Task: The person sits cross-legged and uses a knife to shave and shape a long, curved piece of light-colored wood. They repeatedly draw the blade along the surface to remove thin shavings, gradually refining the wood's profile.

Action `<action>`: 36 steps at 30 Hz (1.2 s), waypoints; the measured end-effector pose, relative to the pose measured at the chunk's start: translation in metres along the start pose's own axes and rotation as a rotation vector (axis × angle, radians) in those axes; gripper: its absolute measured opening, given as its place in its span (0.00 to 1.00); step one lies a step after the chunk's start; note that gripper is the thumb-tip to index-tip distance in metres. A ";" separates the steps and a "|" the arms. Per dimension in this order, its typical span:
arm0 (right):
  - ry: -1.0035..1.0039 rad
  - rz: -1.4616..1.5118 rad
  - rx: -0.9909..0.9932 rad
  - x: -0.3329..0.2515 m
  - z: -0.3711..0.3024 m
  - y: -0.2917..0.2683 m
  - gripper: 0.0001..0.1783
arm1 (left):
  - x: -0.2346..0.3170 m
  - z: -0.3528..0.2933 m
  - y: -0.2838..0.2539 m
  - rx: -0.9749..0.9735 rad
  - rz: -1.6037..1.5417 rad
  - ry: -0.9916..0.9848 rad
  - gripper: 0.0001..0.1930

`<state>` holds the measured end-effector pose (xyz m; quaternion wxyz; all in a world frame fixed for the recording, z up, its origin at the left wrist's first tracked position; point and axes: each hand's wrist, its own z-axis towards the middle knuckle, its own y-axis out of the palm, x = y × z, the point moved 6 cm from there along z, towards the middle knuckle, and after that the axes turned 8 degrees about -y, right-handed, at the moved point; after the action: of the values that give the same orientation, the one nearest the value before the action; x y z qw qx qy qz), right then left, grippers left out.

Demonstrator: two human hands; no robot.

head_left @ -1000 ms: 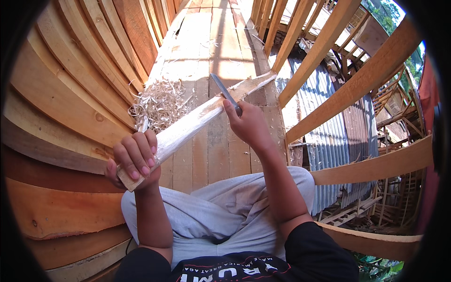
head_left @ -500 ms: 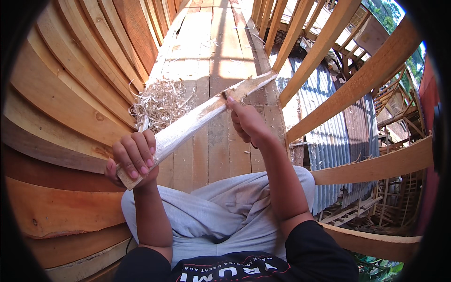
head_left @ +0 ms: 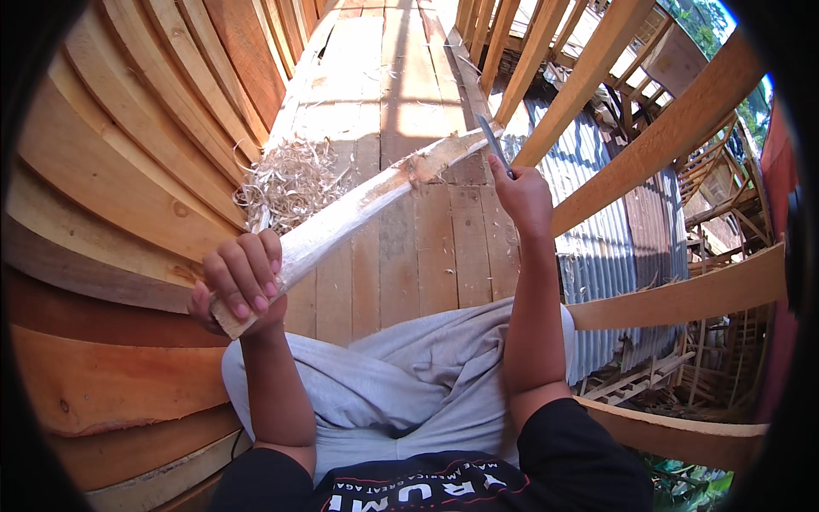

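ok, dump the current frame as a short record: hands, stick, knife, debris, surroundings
left hand: closed around the near end of the wooden stick
right hand: closed on the knife, blade pointing away from the body
stick: slants from lower left to upper right, pale, with a browner patch toward the far end
knife position: blade crosses the stick's far end in view; contact unclear
debris: heap of curled wood shavings left of the stick
surroundings: plank floor; wooden slats at right, corrugated metal sheeting beyond

Black shirt (head_left: 444,485), seemingly grey trousers (head_left: 401,384)
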<state>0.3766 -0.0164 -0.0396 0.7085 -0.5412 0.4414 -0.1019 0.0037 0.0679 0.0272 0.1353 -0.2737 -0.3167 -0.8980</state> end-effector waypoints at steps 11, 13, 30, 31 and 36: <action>0.036 -0.156 -0.057 0.086 0.035 0.005 0.23 | 0.000 0.001 -0.003 -0.007 -0.012 -0.013 0.24; -0.064 -0.103 -0.127 0.090 0.031 0.018 0.21 | 0.000 0.000 -0.004 0.001 -0.012 -0.017 0.24; -0.121 -0.417 -0.670 0.141 0.019 0.127 0.13 | 0.000 -0.001 -0.012 0.004 -0.021 -0.012 0.23; -0.066 -0.363 -0.539 0.141 0.025 0.119 0.14 | 0.000 -0.001 -0.012 0.004 -0.023 -0.012 0.23; -0.180 -0.026 -0.347 0.129 0.026 0.110 0.14 | 0.001 -0.001 -0.013 -0.004 -0.020 -0.006 0.23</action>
<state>0.4352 -0.0359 -0.1997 0.6397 -0.6678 0.3802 0.0153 -0.0032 0.0768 0.0211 0.1250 -0.2737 -0.3182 -0.8990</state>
